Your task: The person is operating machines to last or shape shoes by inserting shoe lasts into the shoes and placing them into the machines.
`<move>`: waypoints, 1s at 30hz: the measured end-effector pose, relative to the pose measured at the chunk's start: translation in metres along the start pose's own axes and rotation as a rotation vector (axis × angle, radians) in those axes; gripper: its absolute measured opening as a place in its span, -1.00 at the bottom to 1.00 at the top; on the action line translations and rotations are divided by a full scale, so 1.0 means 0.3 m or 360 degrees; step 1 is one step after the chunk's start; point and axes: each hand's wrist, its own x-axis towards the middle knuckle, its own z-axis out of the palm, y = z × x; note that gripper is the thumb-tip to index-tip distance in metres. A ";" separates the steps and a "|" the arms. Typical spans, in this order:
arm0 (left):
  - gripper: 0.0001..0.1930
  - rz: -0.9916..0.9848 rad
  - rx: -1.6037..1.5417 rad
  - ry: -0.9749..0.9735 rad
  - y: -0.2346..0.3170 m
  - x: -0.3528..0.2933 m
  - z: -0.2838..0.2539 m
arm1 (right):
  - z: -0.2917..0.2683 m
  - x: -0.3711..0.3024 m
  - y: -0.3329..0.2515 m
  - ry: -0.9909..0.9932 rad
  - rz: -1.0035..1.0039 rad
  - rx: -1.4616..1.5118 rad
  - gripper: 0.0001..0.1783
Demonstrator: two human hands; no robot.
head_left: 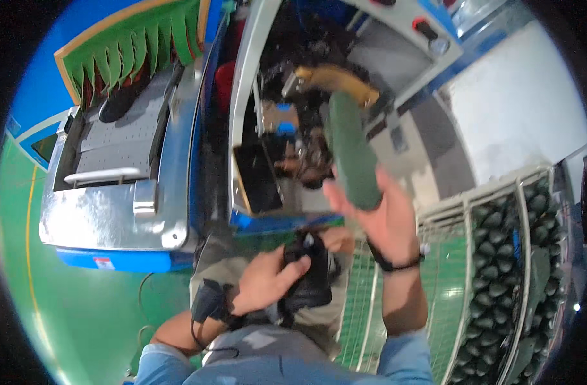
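Note:
My right hand is raised in front of the machine, its fingers and thumb round the lower end of a long, smooth, dark green shoe last. The last stands nearly upright, slightly blurred. Low, near my lap, my left hand is closed on a soft black piece that looks like a shoe upper; its exact shape is hard to make out. Behind the last, a yellow curved part and dark mechanism sit inside the machine's opening.
At left stands a metal-topped machine with a conveyor, a dark shoe on it and a green fringed curtain. A dark tray lies in the machine ahead. A white wire rack at right holds many dark lasts.

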 end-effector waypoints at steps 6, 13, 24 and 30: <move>-0.51 -0.0118 0.0052 0.0043 0.033 -0.008 -0.120 | 0.071 0.058 -0.037 0.0021 -0.0212 0.0149 -0.47; -0.61 -0.0060 -0.0483 0.0086 -0.140 -0.003 0.047 | -0.231 -0.569 -0.100 0.0981 -0.1105 -0.0630 0.00; -0.26 0.0319 0.0627 -0.0357 -0.048 0.026 0.172 | 0.113 -1.771 -0.491 0.1391 -0.2326 -0.0222 -0.32; -0.29 0.0479 0.0705 -0.0414 -0.018 0.020 0.205 | 0.039 -2.168 -0.752 0.0623 -0.2515 0.0480 -0.48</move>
